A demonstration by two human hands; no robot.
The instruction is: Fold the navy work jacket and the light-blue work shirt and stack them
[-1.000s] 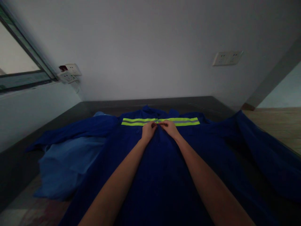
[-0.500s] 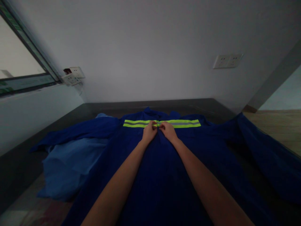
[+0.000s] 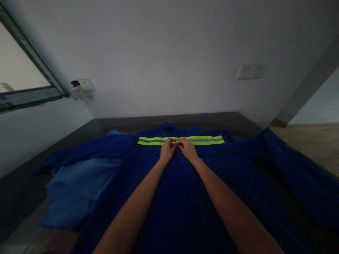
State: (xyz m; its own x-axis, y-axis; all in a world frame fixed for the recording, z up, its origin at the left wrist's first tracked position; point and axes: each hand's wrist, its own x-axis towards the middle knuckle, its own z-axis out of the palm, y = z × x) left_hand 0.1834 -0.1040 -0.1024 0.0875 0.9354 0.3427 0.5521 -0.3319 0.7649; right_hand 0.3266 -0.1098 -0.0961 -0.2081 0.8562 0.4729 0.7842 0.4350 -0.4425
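Note:
A dark blue work jacket (image 3: 182, 197) lies spread front up, its sleeves reaching out to both sides. Across its chest runs a yellow-green and grey reflective stripe (image 3: 208, 140). My left hand (image 3: 167, 150) pinches the jacket's front edge at the middle of the stripe, thumb and fingers closed. Right beside it, my right hand (image 3: 188, 149) pinches the other side of the same front opening. The fingertips of both hands nearly meet there. Whatever small fastening may be between them is hidden by the fingers and too dark to make out.
Under the jacket is a dark tabletop (image 3: 116, 122) against a pale wall (image 3: 164, 63). Light blue cloth (image 3: 76, 192) lies beneath the left sleeve. Wall sockets (image 3: 252, 71) are at the right, more sockets (image 3: 84, 84) near the window (image 3: 23, 67). Wooden floor (image 3: 312, 137) shows at far right.
My two hands have drawn slightly closer together at the jacket's front opening, still pinching it. The view has shifted a little; the jacket lies as before.

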